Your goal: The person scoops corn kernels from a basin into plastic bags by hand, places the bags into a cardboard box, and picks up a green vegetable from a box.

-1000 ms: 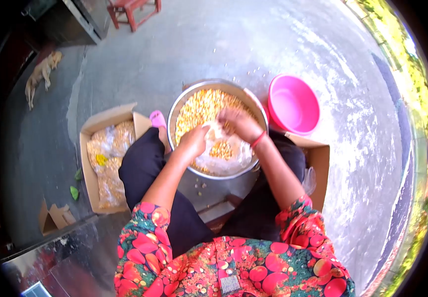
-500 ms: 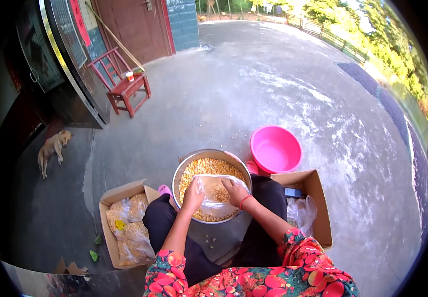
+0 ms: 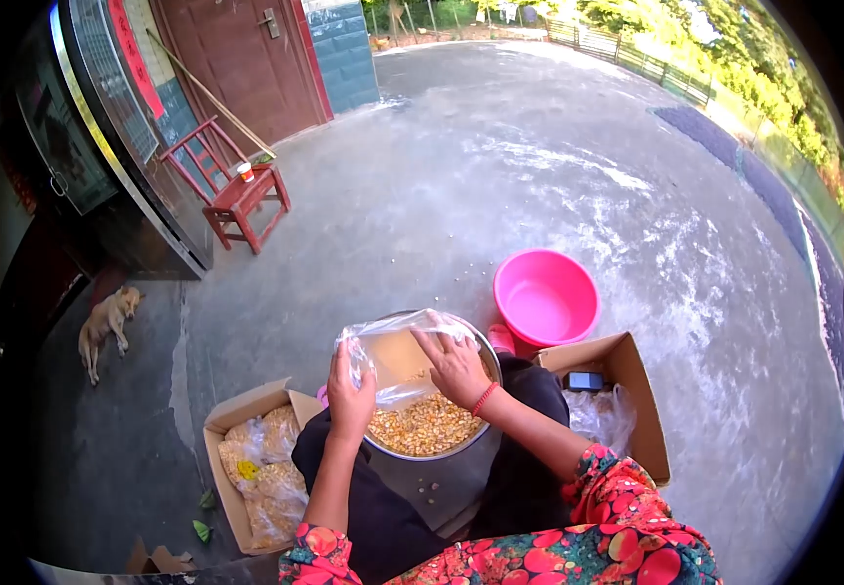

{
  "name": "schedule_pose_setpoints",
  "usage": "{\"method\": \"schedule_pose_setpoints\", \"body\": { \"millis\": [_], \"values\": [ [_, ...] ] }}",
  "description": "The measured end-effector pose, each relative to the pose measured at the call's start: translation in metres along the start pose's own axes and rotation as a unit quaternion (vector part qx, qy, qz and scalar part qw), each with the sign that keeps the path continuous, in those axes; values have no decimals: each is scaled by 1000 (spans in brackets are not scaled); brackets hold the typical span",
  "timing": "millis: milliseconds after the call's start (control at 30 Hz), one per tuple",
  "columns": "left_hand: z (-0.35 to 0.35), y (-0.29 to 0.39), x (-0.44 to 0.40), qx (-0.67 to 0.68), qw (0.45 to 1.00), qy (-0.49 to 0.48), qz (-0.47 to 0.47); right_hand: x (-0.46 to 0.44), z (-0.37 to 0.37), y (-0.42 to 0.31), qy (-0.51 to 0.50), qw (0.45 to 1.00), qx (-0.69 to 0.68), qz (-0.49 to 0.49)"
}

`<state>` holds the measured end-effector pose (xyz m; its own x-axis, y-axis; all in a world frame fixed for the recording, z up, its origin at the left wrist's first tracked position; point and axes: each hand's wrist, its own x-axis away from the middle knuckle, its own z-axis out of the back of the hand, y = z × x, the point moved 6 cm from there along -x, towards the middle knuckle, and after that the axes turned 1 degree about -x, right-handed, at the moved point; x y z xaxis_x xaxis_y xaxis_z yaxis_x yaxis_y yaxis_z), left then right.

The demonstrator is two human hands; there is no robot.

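A clear plastic bag (image 3: 394, 359) is stretched between my two hands above a round metal basin (image 3: 487, 359). Yellow corn kernels (image 3: 427, 427) fill the basin's near part, and the bag covers the far part. My left hand (image 3: 352, 398) grips the bag's left side, its fingers pointing up. On the right side, my right hand (image 3: 457, 370) holds the bag near its far edge, with the index finger stretched along the plastic. A red bracelet (image 3: 485, 399) circles my right wrist. The basin stands between my knees.
Left of me, a cardboard box (image 3: 215, 450) holds bags of kernels (image 3: 271, 478). Another box (image 3: 648, 414) on the right contains plastic bags (image 3: 605, 417) and a dark phone-like device (image 3: 583, 381). A pink tub (image 3: 547, 297), red chair (image 3: 236, 200) and lying dog (image 3: 107, 327) are farther off.
Both hands have moved apart and the bag is spread wider, shifted toward the basin's far left side. More kernels show at the near side. The camera view has shifted slightly.
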<state>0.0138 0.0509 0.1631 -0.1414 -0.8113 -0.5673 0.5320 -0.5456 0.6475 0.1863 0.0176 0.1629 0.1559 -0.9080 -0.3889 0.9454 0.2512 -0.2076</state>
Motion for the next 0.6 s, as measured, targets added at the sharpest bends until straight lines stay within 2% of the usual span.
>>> {"method": "schedule_pose_setpoints", "body": {
  "millis": [33, 67, 100, 133, 167, 200, 233, 267, 333, 367, 400, 467, 500, 533, 600],
  "values": [
    [-4, -8, -4, 5, 999, -26, 22, -4, 1, 0, 46, 999, -9, 17],
    [-7, -14, -7, 11, 998, -52, 45, -7, -11, 6, 43, 999, -11, 15],
    [-15, -23, -8, 2, 987, -115, 110, -8, -44, 20, -106, 993, -47, -11],
    [-18, -32, -8, 1, 987, -117, 112, -4, -76, 30, -252, 964, -80, -35],
    [-31, -49, -2, -40, 972, -182, 145, -3, -91, 38, -253, 963, -82, -36],
    [-44, -65, 4, -81, 949, -246, 177, 2, -111, 41, -301, 952, -53, 8],
    [-52, -71, 7, -102, 946, -255, 171, 6, -122, 40, -348, 936, -23, 52],
    [-62, -80, 8, -103, 944, -258, 175, 5, -131, 42, -352, 934, -26, 52],
    [-71, -82, 0, -117, 950, -218, 193, 4, -147, 37, -409, 906, -62, 84],
    [-78, -88, 0, -73, 933, -243, 255, 2, -154, 36, -414, 904, -67, 82],
    [-86, -98, 2, -72, 931, -249, 258, -6, -155, 35, -379, 915, -117, 67],
    [-107, -120, 1, 2, 941, -195, 276, -22, -155, 42, -300, 930, -209, 24],
    [-104, -104, 0, -30, 945, -186, 267, -29, -157, 48, -268, 931, -249, 8],
    [-114, -102, 2, -46, 938, -203, 277, -37, -156, 55, -233, 929, -287, -12],
    [-127, -85, -1, -2, 924, -269, 272, -53, -145, 63, -160, 948, -276, -14]
  ]
}}
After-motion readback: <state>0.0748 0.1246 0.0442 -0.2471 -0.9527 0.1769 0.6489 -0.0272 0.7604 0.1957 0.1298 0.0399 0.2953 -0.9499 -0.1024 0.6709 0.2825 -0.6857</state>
